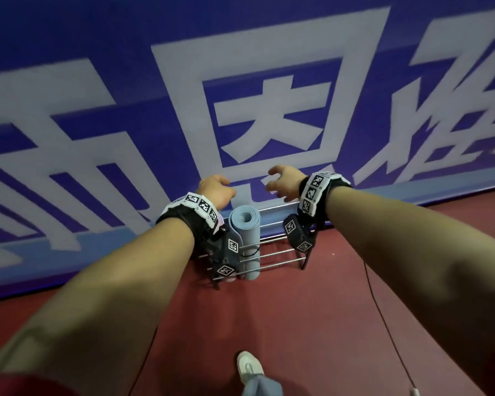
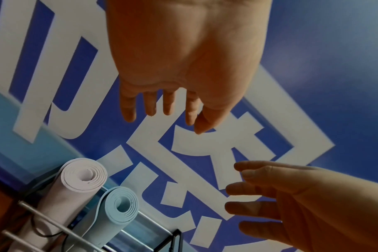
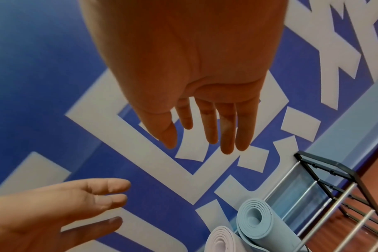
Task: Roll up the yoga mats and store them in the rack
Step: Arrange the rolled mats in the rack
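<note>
Two rolled mats, the blue mat (image 1: 245,241) and the pale mat (image 2: 76,184) just beside it, stand upright in the rack (image 1: 280,260), while the left hand (image 1: 215,191) and right hand (image 1: 283,181) hover above, fingers loose, gripping nothing; judged best, withdraw straight up without nudging either roll.

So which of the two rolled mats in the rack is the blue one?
The light blue mat, standing upright in the rack. In the left wrist view it sits right of the pale pinkish-white mat, nearer the rack's free span.
</note>
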